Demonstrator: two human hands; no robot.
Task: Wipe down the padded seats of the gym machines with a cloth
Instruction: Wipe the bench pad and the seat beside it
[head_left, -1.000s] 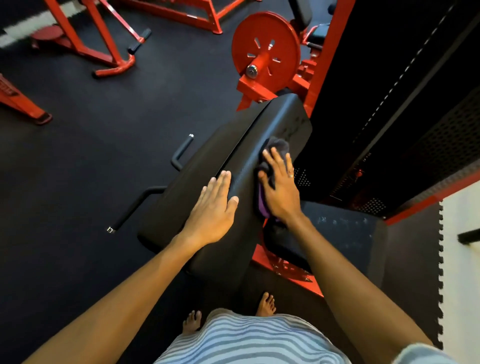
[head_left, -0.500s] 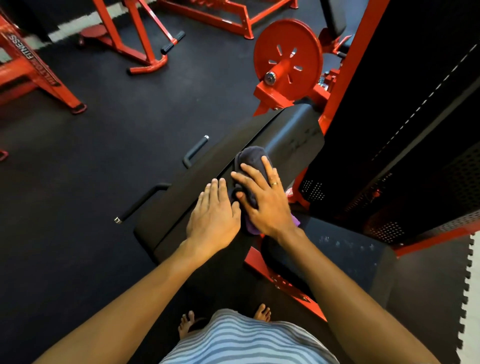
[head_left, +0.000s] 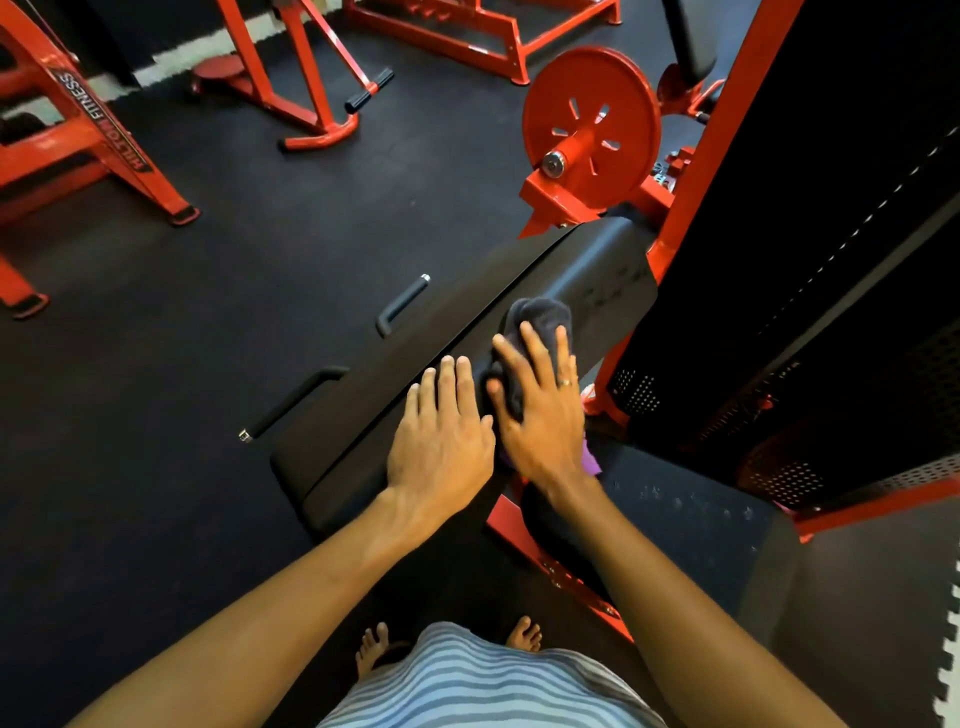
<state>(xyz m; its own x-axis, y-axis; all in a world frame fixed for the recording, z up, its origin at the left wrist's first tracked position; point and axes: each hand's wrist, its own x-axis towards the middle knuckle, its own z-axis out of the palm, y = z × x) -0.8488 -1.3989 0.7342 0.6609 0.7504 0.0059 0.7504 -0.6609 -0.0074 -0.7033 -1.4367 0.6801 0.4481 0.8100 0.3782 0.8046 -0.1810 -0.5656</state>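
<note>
On the long black pad (head_left: 613, 260) of a red-framed machine, seen from the head camera mid-wipe. The dark cloth (head_left: 537, 317) lies bunched on the pad's right half, a purple edge of it showing beside the wrist.

Hazard, as a judgement: nothing pinches the cloth, so a hard stroke could let it roll up or slide from under the palm. It could then drop over the pad's right edge toward the red frame (head_left: 675, 208). A bunched cloth also wipes a narrow track, so strips of the pad, and the speckled seat pad (head_left: 701, 519) below, may be missed.

The right grip (head_left: 540, 415) is spread wide, fingers straight, pressing flat on the cloth and clasping nothing. The left grip (head_left: 441, 436) lies flat with fingers straight and close together, resting bare on the pad just beside the right, apparently bracing.
</note>
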